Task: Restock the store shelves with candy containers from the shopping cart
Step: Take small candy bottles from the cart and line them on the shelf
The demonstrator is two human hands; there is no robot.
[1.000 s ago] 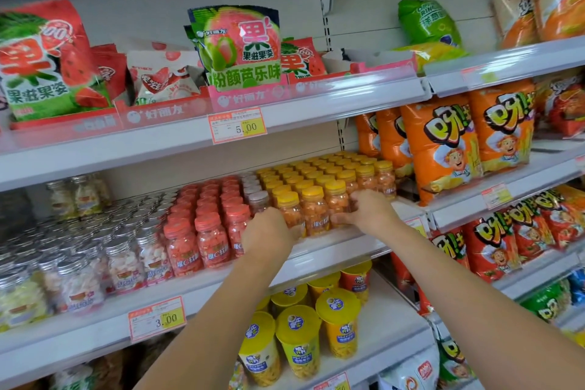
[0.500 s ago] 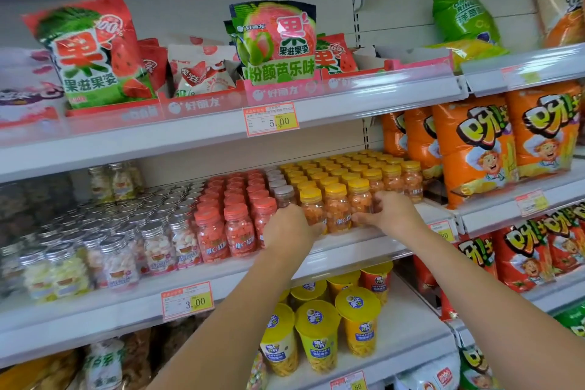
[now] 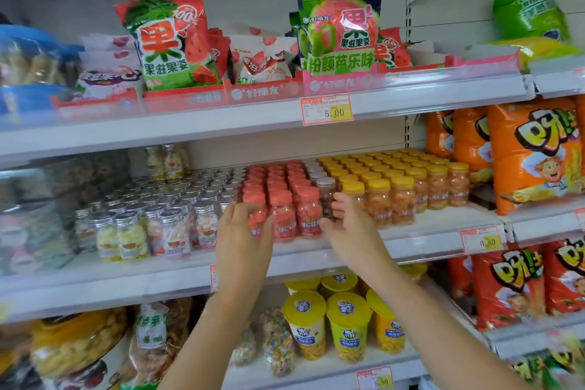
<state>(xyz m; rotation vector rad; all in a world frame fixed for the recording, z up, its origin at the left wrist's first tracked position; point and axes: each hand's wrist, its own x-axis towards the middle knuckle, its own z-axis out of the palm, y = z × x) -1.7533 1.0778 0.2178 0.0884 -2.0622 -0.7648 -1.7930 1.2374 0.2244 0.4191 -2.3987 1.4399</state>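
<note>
The middle shelf [image 3: 427,236] carries rows of small candy jars: silver-lidded ones [image 3: 171,228] at left, red-lidded ones [image 3: 283,215] in the middle, yellow-lidded ones [image 3: 402,196] at right. My left hand [image 3: 243,231] lies with straight fingers against the left side of the front red jars. My right hand [image 3: 348,225] has its fingers against a dark, grey-lidded jar [image 3: 326,196] between the red and yellow rows. Together the hands bracket the front red-lidded jars. No shopping cart is in view.
Fruit-candy bags [image 3: 164,41] fill the upper shelf, above a 5.00 price tag [image 3: 327,109]. Orange snack bags [image 3: 535,152] stand at right, red ones [image 3: 509,288] below them. Yellow-lidded cups [image 3: 348,326] and bagged sweets sit on the lower shelf.
Both hands have shifted left along the middle shelf, from the front yellow-lidded jars to the front red-lidded jars. The view has also turned to the left.
</note>
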